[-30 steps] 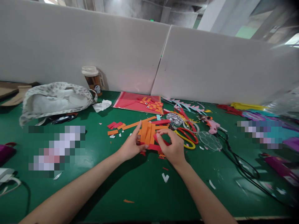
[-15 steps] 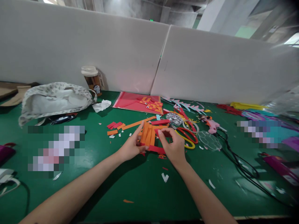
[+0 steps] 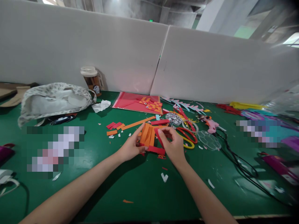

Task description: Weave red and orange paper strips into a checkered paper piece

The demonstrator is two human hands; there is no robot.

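Note:
A weave of orange and red paper strips (image 3: 149,138) lies on the green table (image 3: 140,193) in front of me. My left hand (image 3: 132,146) pinches its left edge, thumb on the lower corner and forefinger stretched along the orange strips. My right hand (image 3: 173,144) grips a red strip at the weave's right side, fingers curled round it. Loose orange and red strip pieces (image 3: 121,126) lie just behind and to the left.
Red-and-yellow scissors (image 3: 187,135), a bag of googly eyes (image 3: 174,118), a pink glue gun (image 3: 211,123) and black cables (image 3: 238,160) lie to the right. A red sheet with a woven figure (image 3: 140,104), a cup (image 3: 91,79) and a cloth bag (image 3: 53,99) sit behind. White panels (image 3: 116,53) wall off the back.
My right hand has lifted and bent the red strip upward at the weave's right edge. My left hand has stayed on the left edge.

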